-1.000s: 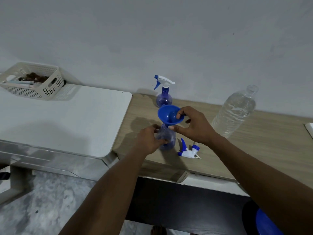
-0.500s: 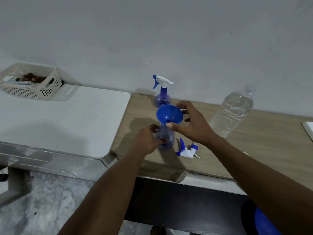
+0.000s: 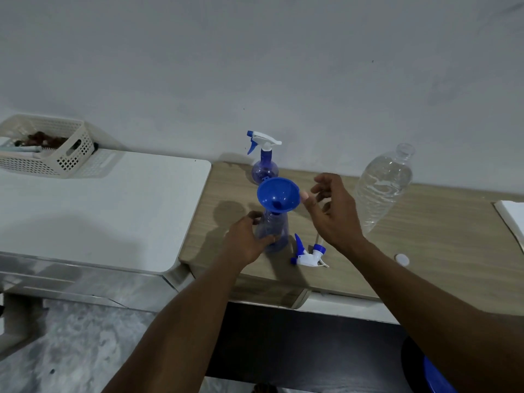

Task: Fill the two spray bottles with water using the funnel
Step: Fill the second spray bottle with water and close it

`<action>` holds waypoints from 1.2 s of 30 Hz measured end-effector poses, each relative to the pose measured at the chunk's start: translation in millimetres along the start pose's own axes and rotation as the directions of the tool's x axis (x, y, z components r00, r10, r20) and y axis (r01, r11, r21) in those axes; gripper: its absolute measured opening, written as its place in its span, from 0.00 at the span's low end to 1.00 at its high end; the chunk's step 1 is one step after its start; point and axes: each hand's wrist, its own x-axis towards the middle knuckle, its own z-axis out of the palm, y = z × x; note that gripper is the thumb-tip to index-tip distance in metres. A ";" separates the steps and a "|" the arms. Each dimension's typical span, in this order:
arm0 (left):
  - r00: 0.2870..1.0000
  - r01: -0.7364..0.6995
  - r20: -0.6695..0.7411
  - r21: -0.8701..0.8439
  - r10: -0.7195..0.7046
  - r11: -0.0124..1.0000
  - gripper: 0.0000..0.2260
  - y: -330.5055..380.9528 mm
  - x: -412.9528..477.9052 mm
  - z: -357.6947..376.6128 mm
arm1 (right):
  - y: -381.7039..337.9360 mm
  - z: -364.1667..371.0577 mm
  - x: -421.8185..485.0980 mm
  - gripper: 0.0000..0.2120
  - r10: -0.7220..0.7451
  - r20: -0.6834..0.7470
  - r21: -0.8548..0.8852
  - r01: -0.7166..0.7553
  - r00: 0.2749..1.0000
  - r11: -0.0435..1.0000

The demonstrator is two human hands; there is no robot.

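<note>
Now funnel (image 3: 278,195) atop bottle (image 3: 273,231) in L hand (image 3: 244,243) grip, R hand (image 3: 332,212) open just beside

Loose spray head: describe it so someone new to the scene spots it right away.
On the wooden desk, look near its front edge, just right of the open bottle carrying the blue funnel. The spray head lies there on its side. Unlike the one on the back bottle, it is unscrewed, white with a blue trigger and collar.

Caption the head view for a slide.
Funnel seated in the open spray bottle, left hand steadying it, right hand open beside it, water bottle uncapped.
</note>
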 end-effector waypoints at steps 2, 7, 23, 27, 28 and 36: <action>0.999 -0.009 -0.031 -0.011 0.008 1.000 0.29 0.4 -1.5 4.7 | 6.0 -11.4 -4.7 0.15 -0.043 -0.135 -0.015 0.041 0.990 0.999; 1.000 -0.001 -0.026 -0.007 0.001 1.000 0.30 3.2 3.5 11.4 | -2.0 -48.7 2.8 0.12 -0.214 -0.322 -0.148 0.175 0.922 0.973; 1.000 0.001 -0.012 -0.040 -0.002 0.999 0.25 8.6 12.5 20.0 | 63.4 -75.2 5.8 0.53 0.346 -0.308 0.176 -0.304 0.886 0.936; 1.000 0.008 -0.009 -0.046 -0.008 0.999 0.25 6.8 13.1 20.8 | 75.9 -70.0 7.9 0.47 0.376 -0.322 0.170 -0.338 0.869 0.926; 1.000 0.007 -0.012 -0.044 -0.007 0.999 0.25 7.0 12.8 20.7 | 77.8 -70.5 9.4 0.46 0.380 -0.321 0.173 -0.341 0.868 0.924; 1.000 0.012 -0.010 -0.043 -0.012 0.999 0.26 8.3 13.1 18.9 | 77.6 -72.2 18.6 0.36 0.340 -0.391 0.176 -0.293 0.855 0.940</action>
